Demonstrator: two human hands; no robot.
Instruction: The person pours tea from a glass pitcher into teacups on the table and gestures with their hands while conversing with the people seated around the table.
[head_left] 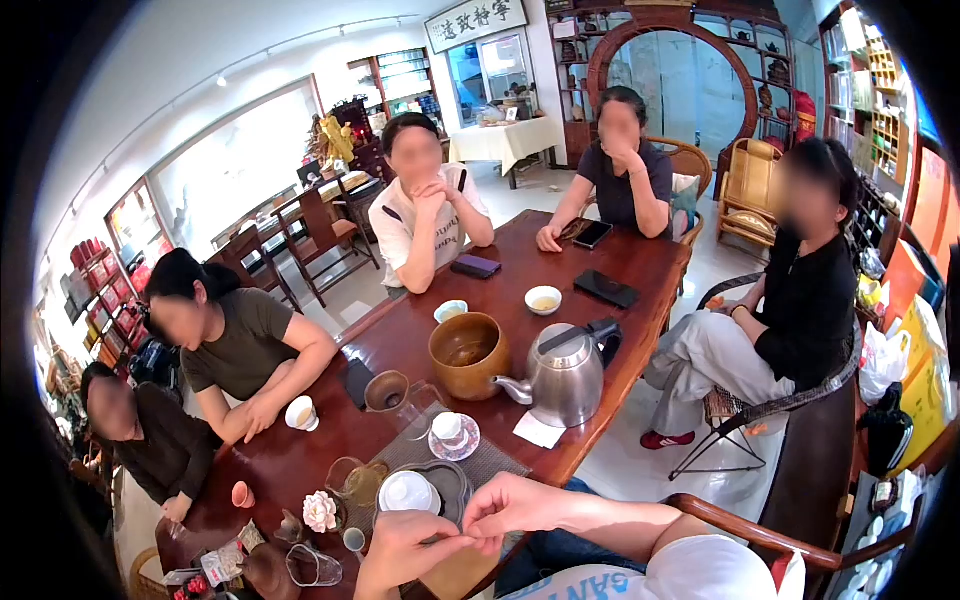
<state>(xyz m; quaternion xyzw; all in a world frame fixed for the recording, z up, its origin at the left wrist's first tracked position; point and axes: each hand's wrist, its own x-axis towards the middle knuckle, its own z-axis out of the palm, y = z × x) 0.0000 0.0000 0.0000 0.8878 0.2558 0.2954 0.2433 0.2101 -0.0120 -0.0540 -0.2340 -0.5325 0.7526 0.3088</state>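
My left hand (410,550) and my right hand (510,508) meet at the fingertips near the table's front edge. Both are closed in a pinch, and anything between the fingers is too small or hidden to name. Just beyond them a white lidded bowl (407,490) sits on a dark grey tray (458,485), partly covered by my hands. A small white cup (447,427) stands on a patterned saucer (462,447) behind the tray. To the left of the tray are a glass pitcher (345,477) and a small pale cup (354,540).
A steel kettle (565,380) stands beside a large brown bowl (455,375) on the wooden table (540,255). Nearby are a strainer (387,391), a white flower (320,511) and a glass jug (314,567). Several people sit around the table, with phones and white cups before them.
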